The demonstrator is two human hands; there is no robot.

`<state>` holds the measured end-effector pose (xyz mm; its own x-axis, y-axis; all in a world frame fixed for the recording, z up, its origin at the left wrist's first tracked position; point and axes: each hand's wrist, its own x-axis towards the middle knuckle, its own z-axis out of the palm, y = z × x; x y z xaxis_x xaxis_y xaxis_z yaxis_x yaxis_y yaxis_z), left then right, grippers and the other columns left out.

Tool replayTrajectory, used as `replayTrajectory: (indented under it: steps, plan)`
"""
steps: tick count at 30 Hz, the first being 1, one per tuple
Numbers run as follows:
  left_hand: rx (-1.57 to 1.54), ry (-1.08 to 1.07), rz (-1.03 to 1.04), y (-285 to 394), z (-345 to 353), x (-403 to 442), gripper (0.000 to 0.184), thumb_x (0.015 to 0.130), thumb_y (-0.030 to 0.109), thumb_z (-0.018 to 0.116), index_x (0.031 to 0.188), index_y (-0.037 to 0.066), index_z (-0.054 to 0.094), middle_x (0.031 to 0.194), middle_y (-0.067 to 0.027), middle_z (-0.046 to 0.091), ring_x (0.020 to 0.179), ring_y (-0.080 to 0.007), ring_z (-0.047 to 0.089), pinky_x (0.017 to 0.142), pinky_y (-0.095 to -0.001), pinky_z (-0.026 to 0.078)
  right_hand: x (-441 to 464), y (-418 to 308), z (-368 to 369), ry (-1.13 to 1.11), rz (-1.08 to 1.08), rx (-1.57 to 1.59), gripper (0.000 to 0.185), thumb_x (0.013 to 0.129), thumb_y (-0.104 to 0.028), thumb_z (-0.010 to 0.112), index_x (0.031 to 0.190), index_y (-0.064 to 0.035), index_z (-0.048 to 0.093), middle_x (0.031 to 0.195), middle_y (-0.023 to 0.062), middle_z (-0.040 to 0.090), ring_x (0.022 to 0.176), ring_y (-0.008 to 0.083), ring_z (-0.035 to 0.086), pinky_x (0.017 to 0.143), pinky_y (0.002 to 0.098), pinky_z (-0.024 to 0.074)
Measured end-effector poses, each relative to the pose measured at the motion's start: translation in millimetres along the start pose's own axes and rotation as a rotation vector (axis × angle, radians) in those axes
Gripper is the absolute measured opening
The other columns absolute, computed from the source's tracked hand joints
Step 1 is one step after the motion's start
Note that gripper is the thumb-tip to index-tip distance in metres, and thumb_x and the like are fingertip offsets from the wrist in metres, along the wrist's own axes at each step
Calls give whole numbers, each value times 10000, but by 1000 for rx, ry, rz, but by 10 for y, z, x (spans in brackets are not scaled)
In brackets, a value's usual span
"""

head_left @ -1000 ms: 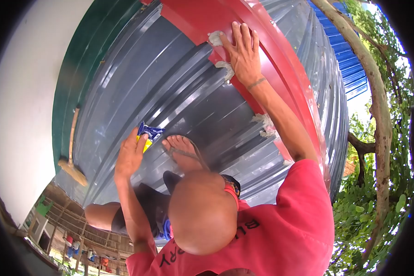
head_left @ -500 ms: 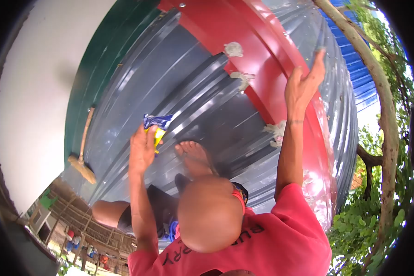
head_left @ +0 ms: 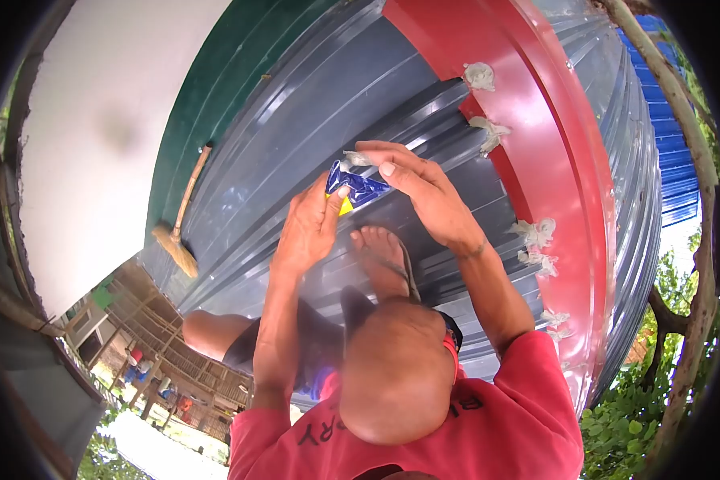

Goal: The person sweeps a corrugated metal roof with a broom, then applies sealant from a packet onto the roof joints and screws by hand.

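My left hand (head_left: 306,226) grips a blue and yellow plastic packet (head_left: 355,189) with the thumb pressed on its front. Over the packet's top edge bends my right hand (head_left: 432,192), its fingers and thumb curled together. At those fingertips is a whitish, paste-like lump (head_left: 357,158); how firmly it is pinched is hard to see. Both hands are above the dark grey ribbed metal roofing (head_left: 312,120). Several whitish lumps, such as one dab (head_left: 480,76) and another dab (head_left: 490,134), stick along the edge of the red metal flashing (head_left: 552,160).
A wooden-handled brush (head_left: 176,250) lies at the left beside a white wall (head_left: 104,144). My bare foot (head_left: 382,262) stands on the sheets below the hands. Past the flashing, a tree branch (head_left: 700,200) and blue roofing (head_left: 670,144) are at the right.
My right hand has come from over the red flashing, where its fingers were spread, to the packet's top. The packet has risen a little in my left hand. The view has shifted.
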<state>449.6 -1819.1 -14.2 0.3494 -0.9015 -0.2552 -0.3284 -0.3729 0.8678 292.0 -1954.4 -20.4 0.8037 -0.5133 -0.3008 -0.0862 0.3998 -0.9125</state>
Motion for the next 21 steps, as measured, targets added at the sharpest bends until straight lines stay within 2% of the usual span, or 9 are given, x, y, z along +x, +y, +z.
replayTrajectory:
  steps: [1,8,16,21]
  plan:
    - [-14,-3,-7,12,-1,-2,310,1085,264,479,1204,-3,582,948,-247,663,843,-458,609,790,-463,488,9,13,11,-1,8,25,362,1059,-208,497,1278,20,673,1454,89,549,1280,193,533,1104,341,381]
    - [-14,-28,-82,-31,66,3,338,1085,314,473,1136,-12,544,882,-266,641,829,-483,603,758,-494,462,54,20,30,-10,68,105,376,1039,-208,520,1277,45,665,1414,97,583,1272,185,537,1114,333,367]
    - [14,-23,-91,8,70,19,341,1084,302,474,1172,-22,537,873,-287,641,837,-506,602,739,-505,455,134,105,-45,-32,173,320,406,1024,-262,555,1274,36,668,1321,102,649,1213,177,563,1100,322,356]
    - [115,-32,-136,12,85,32,335,1076,305,493,1165,-13,545,888,-291,654,859,-512,615,729,-529,454,131,136,-70,-16,207,278,393,1012,-270,588,1248,30,681,1313,85,655,1205,161,546,1109,342,336]
